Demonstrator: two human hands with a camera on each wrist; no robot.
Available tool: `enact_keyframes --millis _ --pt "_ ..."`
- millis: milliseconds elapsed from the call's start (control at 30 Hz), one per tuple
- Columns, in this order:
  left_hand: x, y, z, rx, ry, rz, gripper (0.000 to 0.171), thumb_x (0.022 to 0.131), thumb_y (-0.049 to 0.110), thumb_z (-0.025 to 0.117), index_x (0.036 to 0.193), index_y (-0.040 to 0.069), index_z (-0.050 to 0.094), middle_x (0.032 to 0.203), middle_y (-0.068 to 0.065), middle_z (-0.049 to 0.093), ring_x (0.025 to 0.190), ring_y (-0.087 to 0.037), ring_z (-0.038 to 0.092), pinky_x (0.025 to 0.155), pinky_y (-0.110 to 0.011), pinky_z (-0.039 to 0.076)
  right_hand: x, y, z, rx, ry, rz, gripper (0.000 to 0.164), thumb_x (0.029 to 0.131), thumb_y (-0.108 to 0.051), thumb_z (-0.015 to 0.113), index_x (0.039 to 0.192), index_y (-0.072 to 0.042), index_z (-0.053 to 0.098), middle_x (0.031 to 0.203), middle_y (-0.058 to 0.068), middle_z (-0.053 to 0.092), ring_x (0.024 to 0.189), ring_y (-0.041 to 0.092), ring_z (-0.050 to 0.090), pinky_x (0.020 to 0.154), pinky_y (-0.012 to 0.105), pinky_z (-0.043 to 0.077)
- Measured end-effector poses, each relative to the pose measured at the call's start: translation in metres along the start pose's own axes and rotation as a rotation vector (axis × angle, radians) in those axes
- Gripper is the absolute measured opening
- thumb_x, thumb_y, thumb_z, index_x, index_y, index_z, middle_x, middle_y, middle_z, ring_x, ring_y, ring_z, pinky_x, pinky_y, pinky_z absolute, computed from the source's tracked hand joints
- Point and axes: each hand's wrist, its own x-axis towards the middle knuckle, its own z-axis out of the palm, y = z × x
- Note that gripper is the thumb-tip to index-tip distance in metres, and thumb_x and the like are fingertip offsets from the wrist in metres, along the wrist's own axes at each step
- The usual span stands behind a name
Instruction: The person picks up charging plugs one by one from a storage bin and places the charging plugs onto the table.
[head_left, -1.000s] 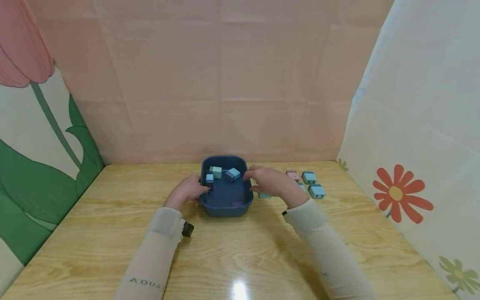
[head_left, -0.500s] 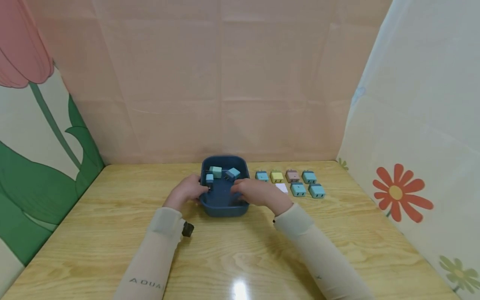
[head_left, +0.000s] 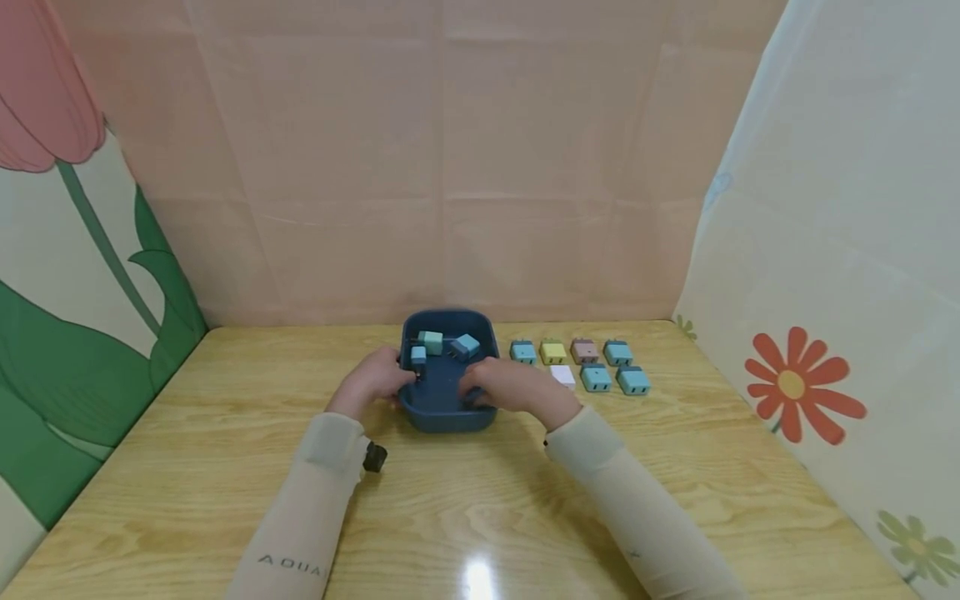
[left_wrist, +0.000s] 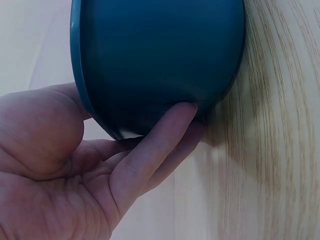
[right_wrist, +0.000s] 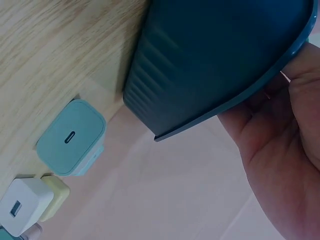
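Observation:
A dark blue plastic bin [head_left: 448, 423] stands on the table with several chargers in it: a mint-green one [head_left: 431, 342], a small blue one [head_left: 418, 356] and a larger blue one [head_left: 465, 347]. My left hand [head_left: 377, 377] grips the bin's left side, thumb over the rim; in the left wrist view its fingers [left_wrist: 155, 142] lie against the outer wall. My right hand [head_left: 517, 387] reaches over the right rim into the bin. The bin's wall hides its fingertips in the right wrist view, so whether they pinch anything cannot be seen.
Chargers stand in two rows right of the bin, among them a yellow one [head_left: 553, 352], a pink one [head_left: 585, 351] and a white one [head_left: 562, 377]. A light blue charger [right_wrist: 72, 137] stands close to the bin. A pink backdrop [head_left: 450, 167] hangs behind the table.
My right hand has moved left and down from the bin's right rim into the bin, over the spot where a pinkish thing lay. The left hand keeps its place.

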Motion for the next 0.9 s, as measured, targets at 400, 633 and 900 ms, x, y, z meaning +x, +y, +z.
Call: enact_keyframes --millis 400,633,900 --pt "-0.0011 0.0006 -0.0022 -0.007 -0.005 -0.007 0.033 0.108 0.016 0.061 0.132 -0.006 0.065 0.116 -0.023 0.076 0.083 -0.024 0.076 0.083 -0.038 0.066 0.0012 -0.0029 -0.0053 0.068 0.013 0.005 0.029 0.094 -0.003 0.082 0.122 -0.011 0.081 0.122 0.004 0.082 0.117 0.021 0.077 0.102 0.039 0.063" --pt "-0.0017 0.0008 -0.0016 -0.014 -0.009 -0.009 0.035 0.107 0.016 0.061 0.134 -0.006 0.064 0.119 -0.024 0.075 0.084 -0.023 0.075 0.083 -0.038 0.066 0.0032 -0.0027 -0.0044 0.085 -0.011 0.032 0.029 0.096 -0.002 0.079 0.124 -0.012 0.081 0.123 0.003 0.082 0.117 0.020 0.078 0.102 0.039 0.063" --pt "-0.0028 0.0021 -0.0013 -0.003 -0.008 -0.002 0.032 0.107 0.016 0.062 0.129 -0.006 0.066 0.115 -0.024 0.076 0.081 -0.022 0.074 0.080 -0.037 0.065 0.0054 -0.0028 -0.0008 0.070 -0.002 0.053 0.029 0.097 -0.001 0.078 0.123 -0.012 0.082 0.122 0.003 0.083 0.116 0.020 0.078 0.101 0.038 0.064"
